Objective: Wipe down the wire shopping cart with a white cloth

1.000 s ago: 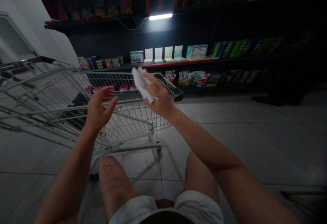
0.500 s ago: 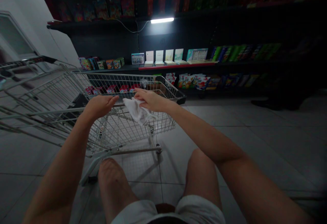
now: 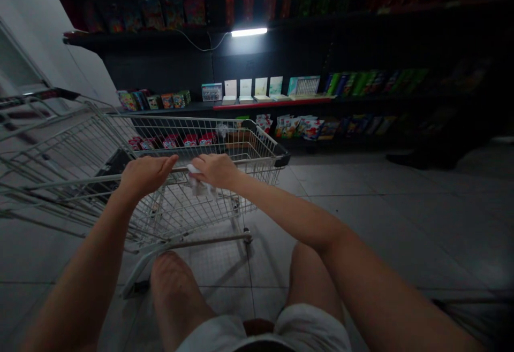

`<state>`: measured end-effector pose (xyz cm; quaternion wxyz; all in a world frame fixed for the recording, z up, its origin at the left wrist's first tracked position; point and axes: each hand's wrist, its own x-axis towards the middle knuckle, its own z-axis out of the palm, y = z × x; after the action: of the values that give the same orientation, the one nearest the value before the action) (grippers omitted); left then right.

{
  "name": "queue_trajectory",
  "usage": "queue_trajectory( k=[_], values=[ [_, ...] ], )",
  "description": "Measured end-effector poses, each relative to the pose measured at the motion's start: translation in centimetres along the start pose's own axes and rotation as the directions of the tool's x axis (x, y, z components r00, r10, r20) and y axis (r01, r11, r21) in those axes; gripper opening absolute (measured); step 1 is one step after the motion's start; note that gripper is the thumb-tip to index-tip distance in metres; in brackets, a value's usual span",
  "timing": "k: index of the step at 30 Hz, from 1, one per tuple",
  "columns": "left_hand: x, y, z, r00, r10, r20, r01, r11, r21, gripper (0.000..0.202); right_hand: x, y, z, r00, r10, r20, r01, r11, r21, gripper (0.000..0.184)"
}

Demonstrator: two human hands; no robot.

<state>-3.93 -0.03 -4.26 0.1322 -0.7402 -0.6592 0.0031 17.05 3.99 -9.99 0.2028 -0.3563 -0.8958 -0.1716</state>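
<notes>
A wire shopping cart [image 3: 225, 143] stands on the tiled floor in front of my knees. My left hand [image 3: 145, 173] is closed over the cart's near top rail. My right hand [image 3: 214, 170] rests on the same rail a little to the right, fingers curled around a white cloth [image 3: 196, 183] pressed against the rail. Part of the cloth hangs below my fingers over the wire mesh.
Dark shelves [image 3: 281, 100] with colourful packets and boxes run along the back under a bright strip lamp [image 3: 249, 32]. A second cart [image 3: 36, 127] stands at the left. A white wall [image 3: 44, 41] rises at the far left. Grey floor tiles spread to the right.
Both hands came down from the air onto the cart's near rail. The white cloth, held up in my right hand before, now lies pressed against the rail.
</notes>
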Motion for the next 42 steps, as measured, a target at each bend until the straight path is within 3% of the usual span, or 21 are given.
queue_trajectory(
  k=[4,6,10,13,15,19,23,26,29,32,34,36,38,40,42],
  values=[
    [-0.4,-0.2,-0.2,0.993,0.119,0.023,-0.12,0.991,0.053,0.072,-5.0,6.5,0.6,0.999,0.046,-0.023,-0.047,0.998,-0.045,0.05],
    [-0.5,-0.1,-0.2,0.987,0.159,0.014,-0.16,0.984,0.082,0.073,-6.9,8.4,0.9,0.991,0.122,-0.054,-0.125,0.99,-0.064,0.053],
    [-0.2,0.3,-0.2,0.984,0.177,0.029,-0.179,0.978,0.109,0.073,-6.7,7.3,1.5,0.965,0.23,-0.127,-0.242,0.966,-0.086,0.06],
    [-0.1,0.2,-0.2,0.986,0.164,0.024,-0.166,0.98,0.112,0.071,-4.7,4.9,1.8,0.975,0.161,-0.154,-0.177,0.979,-0.1,0.065],
    [-0.3,0.1,-0.3,0.985,0.171,0.005,-0.17,0.979,0.11,0.071,-4.1,4.6,1.7,0.986,0.092,-0.142,-0.108,0.989,-0.105,0.063],
    [-0.9,-0.5,-0.4,0.981,0.192,-0.026,-0.189,0.978,0.09,0.066,-7.2,8.4,1.1,0.995,0.001,-0.104,-0.011,0.995,-0.101,0.054],
    [-1.4,-1.3,-0.4,0.986,0.165,-0.031,-0.162,0.983,0.083,0.063,-12.4,13.4,0.5,0.995,0.021,-0.096,-0.019,1.0,0.016,0.051],
    [-1.3,-1.0,-0.7,0.991,0.133,0.015,-0.133,0.988,0.072,0.067,-13.5,14.1,1.0,0.986,0.056,-0.157,-0.055,0.998,0.009,0.049],
    [-0.4,2.2,-1.8,0.995,0.102,0.011,-0.102,0.993,0.062,0.073,-12.6,12.9,2.0,0.96,0.114,-0.257,-0.128,0.991,-0.04,0.047],
    [1.5,8.3,-2.7,0.966,0.25,-0.066,-0.249,0.968,0.031,0.077,-11.8,12.5,2.1,0.927,0.126,-0.354,-0.128,0.992,0.02,0.047],
    [3.1,12.5,-2.8,0.927,0.369,-0.059,-0.37,0.929,-0.004,0.078,-12.0,13.8,1.4,0.876,0.181,-0.447,-0.154,0.983,0.097,0.048],
    [4.5,15.6,-2.5,0.906,0.422,-0.017,-0.423,0.906,-0.011,0.08,-12.7,15.9,0.1,0.799,0.311,-0.515,-0.247,0.95,0.19,0.049],
    [5.6,17.3,-1.7,0.892,0.447,0.06,-0.447,0.894,-0.019,0.08,-13.3,18.1,-1.1,0.798,0.419,-0.434,-0.324,0.905,0.278,0.051],
    [6.3,17.9,-1.0,0.886,0.454,0.088,-0.454,0.891,-0.028,0.076,-13.5,19.4,-1.9,0.869,0.446,-0.212,-0.363,0.868,0.34,0.052],
    [6.6,17.8,-0.5,0.887,0.453,0.083,-0.452,0.891,-0.034,0.072,-13.0,19.6,-2.1,0.904,0.428,-0.013,-0.392,0.841,0.373,0.051]
  ],
)
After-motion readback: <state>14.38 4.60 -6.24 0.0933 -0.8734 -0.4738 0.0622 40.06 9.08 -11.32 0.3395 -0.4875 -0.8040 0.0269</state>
